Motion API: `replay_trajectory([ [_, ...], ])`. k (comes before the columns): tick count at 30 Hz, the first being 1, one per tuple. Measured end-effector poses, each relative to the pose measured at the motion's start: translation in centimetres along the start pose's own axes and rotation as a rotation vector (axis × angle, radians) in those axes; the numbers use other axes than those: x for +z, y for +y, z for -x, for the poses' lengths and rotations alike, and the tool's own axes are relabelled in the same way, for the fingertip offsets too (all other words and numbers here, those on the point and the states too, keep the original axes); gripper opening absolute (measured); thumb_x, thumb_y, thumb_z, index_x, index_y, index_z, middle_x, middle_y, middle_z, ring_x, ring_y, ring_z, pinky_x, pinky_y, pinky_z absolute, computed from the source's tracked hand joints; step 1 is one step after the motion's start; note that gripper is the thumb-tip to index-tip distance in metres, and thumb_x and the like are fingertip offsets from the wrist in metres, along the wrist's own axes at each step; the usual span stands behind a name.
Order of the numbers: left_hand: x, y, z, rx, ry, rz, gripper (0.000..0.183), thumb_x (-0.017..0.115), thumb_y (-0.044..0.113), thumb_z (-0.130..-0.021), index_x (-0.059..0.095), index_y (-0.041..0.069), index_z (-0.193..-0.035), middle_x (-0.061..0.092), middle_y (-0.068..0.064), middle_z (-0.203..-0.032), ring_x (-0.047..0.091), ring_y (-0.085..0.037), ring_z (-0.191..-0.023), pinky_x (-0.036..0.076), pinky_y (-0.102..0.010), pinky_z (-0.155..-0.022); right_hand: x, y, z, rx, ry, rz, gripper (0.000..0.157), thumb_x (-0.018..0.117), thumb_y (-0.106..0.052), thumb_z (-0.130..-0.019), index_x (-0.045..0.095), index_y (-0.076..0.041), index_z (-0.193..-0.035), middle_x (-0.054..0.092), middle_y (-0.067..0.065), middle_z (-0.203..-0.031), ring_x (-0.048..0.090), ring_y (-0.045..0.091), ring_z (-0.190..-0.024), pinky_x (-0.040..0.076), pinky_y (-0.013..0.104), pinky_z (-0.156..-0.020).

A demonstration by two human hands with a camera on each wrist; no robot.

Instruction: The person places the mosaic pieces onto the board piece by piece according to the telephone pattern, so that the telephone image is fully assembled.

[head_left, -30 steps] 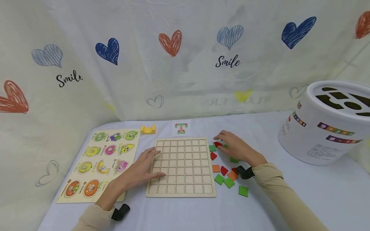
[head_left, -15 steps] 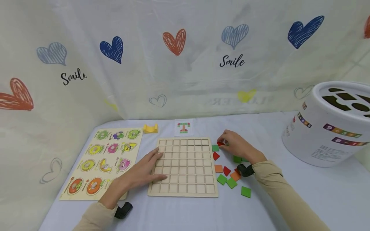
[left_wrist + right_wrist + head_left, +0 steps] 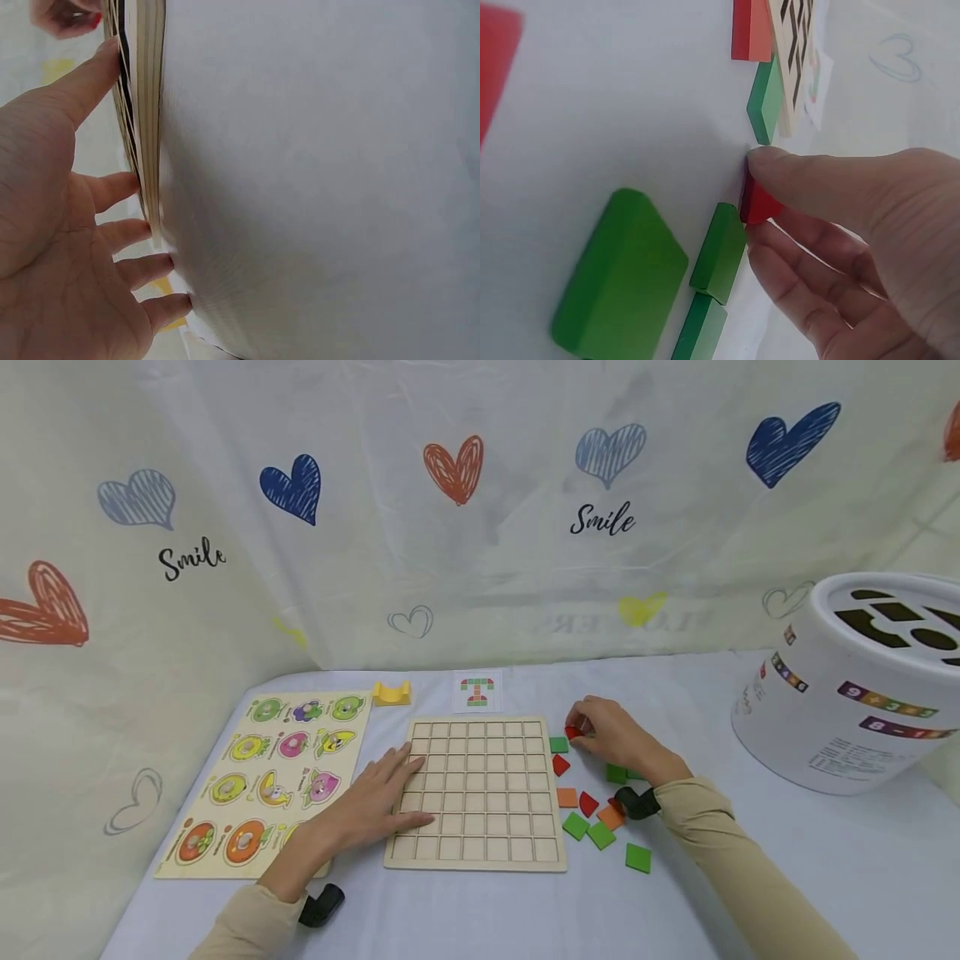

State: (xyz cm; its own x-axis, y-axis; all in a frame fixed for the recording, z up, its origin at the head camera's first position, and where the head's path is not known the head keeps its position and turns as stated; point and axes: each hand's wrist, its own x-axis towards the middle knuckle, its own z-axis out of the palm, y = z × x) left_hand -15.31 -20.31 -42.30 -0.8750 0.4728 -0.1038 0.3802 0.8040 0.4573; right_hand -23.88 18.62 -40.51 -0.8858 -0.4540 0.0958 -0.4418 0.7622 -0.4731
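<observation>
My left hand (image 3: 367, 802) lies over the left edge of a wooden grid board (image 3: 480, 793), thumb and fingers spread and straight. In the left wrist view its fingertips reach the board's edge (image 3: 150, 112). To the right of the board's upper corner, my right hand (image 3: 617, 735) pinches a red quarter-round tile (image 3: 759, 201) between thumb and fingers, low over the tablecloth. A green square tile (image 3: 558, 745) lies between that hand and the board, with another red tile (image 3: 561, 765) just in front of it.
Several green, orange and red tiles, including a green one (image 3: 638, 858), lie right of the board. A pattern card (image 3: 477, 702) and yellow holder (image 3: 392, 694) stand behind it. At left lies a fruit puzzle board (image 3: 217, 760); a white tub (image 3: 832, 735) stands at right.
My right hand has closed its thumb and fingers on the red tile, which it hovered over with parted fingers before. My left hand stays on the board. The head view has shifted slightly.
</observation>
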Motion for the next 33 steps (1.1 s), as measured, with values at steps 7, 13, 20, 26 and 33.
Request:
replay_trajectory([
  [7,-0.2,0.3,0.2,0.012,-0.003,-0.023,0.090,0.068,0.053,-0.099,0.032,0.002,-0.163,0.014,-0.025,-0.172,0.011,-0.048,-0.158,0.013,-0.065,-0.124,-0.1,-0.1,0.2,-0.006,0.025,-0.024,0.016,0.081,0.006,-0.085,0.071,-0.001,-0.095,0.064,0.007,-0.089,0.062,0.022,-0.083,0.057,0.039,-0.077],
  [13,-0.4,0.6,0.4,0.004,-0.015,-0.044,0.088,0.064,0.054,-0.101,0.031,0.002,-0.163,0.013,-0.024,-0.172,0.010,-0.049,-0.157,0.010,-0.071,-0.122,-0.2,-0.2,0.4,-0.012,0.036,-0.026,0.017,0.083,0.005,-0.085,0.071,-0.003,-0.093,0.065,0.006,-0.088,0.061,0.021,-0.080,0.055,0.037,-0.074],
  [20,-0.5,0.6,0.4,-0.007,-0.018,-0.063,0.089,0.063,0.055,-0.102,0.029,0.001,-0.164,0.014,-0.023,-0.173,0.011,-0.048,-0.158,0.010,-0.072,-0.122,-0.1,-0.1,0.7,-0.061,0.065,-0.016,0.017,0.084,0.005,-0.084,0.071,-0.006,-0.089,0.064,0.002,-0.084,0.059,0.017,-0.077,0.054,0.035,-0.072],
  [26,-0.5,0.6,0.4,-0.014,-0.023,-0.061,0.089,0.063,0.055,-0.101,0.029,0.002,-0.164,0.013,-0.023,-0.173,0.010,-0.048,-0.158,0.009,-0.072,-0.121,-0.3,-0.6,0.8,-0.086,0.091,-0.024,0.016,0.082,0.007,-0.085,0.072,-0.005,-0.090,0.064,0.000,-0.083,0.061,0.016,-0.077,0.055,0.034,-0.072],
  [33,-0.4,0.6,0.4,-0.010,-0.022,-0.050,0.089,0.062,0.056,-0.101,0.029,0.003,-0.164,0.013,-0.023,-0.173,0.011,-0.048,-0.158,0.010,-0.072,-0.121,0.0,-2.8,-0.1,-0.220,0.130,-0.122,0.018,0.082,0.007,-0.085,0.071,-0.003,-0.094,0.065,0.001,-0.085,0.066,0.018,-0.079,0.059,0.035,-0.073],
])
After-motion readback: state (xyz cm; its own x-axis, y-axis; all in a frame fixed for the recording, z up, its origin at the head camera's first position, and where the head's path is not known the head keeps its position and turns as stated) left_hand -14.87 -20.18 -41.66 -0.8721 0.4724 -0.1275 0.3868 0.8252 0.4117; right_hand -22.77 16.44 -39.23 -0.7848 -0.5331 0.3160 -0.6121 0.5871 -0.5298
